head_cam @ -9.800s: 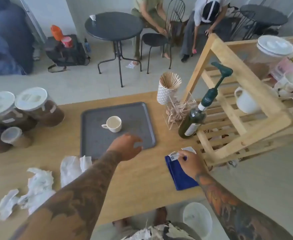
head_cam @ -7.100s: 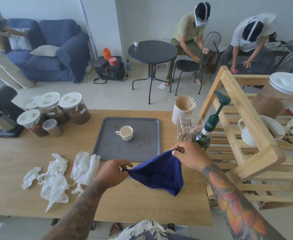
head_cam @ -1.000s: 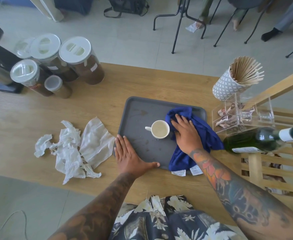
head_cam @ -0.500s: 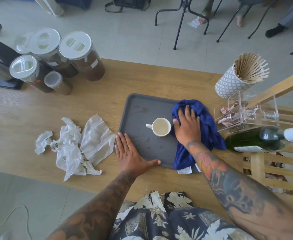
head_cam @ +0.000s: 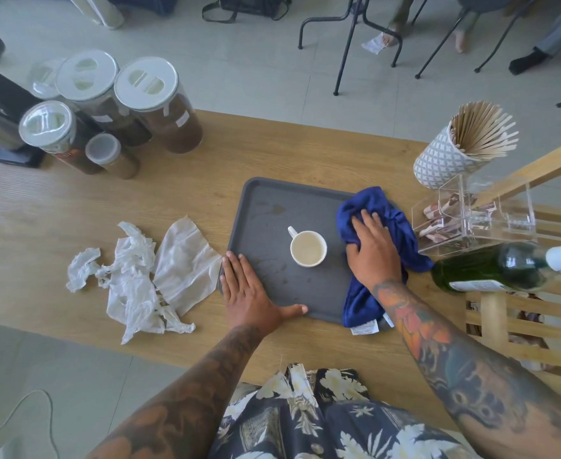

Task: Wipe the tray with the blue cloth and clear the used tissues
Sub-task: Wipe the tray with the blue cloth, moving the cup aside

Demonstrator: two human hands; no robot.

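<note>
A white cup (head_cam: 307, 249) stands mid-tray (head_cam: 272, 200) beside the right hand (head_cam: 372, 256) pressing the blue cloth (head_cam: 401, 233) (label unreadable); the left hand (head_cam: 249, 299) lies flat, used tissues (head_cam: 140, 279) left.

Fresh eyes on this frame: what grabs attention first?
The right hand pressing a blue cloth onto the right side of the grey tray, beside a white cup. The left hand rests flat on the tray's near-left corner, with crumpled tissues further left.
</note>
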